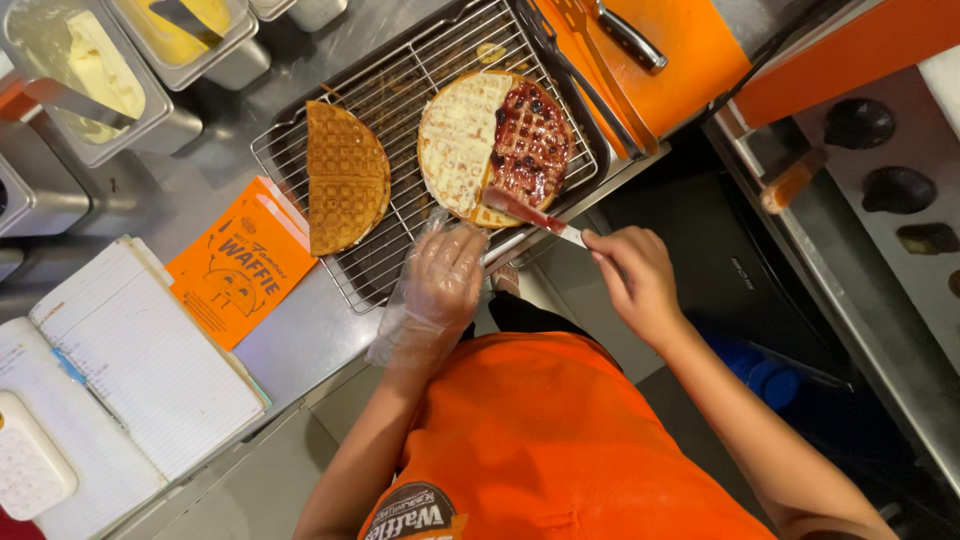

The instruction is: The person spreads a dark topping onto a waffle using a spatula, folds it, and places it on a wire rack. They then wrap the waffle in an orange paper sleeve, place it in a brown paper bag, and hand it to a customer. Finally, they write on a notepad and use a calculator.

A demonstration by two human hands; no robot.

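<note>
steel counter (200, 190); right hand (635, 280) knife (530, 213) at waffle (495, 145) edge.

Round waffle (470, 140) half cream-white, half dark red; folded waffle (345, 178) golden-brown grid; sleeve (240, 265) orange.

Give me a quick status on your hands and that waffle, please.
Left hand gloved, open, at rack edge. Right hand grips spreading knife, jam on blade. Round waffle: half cream, half berry jam. Nothing in the way.

The shiny metal tabletop (300, 340) holds a wire rack (400, 90), an orange paper sleeve (235, 265) and a notebook (140, 370) by its near edge.
</note>
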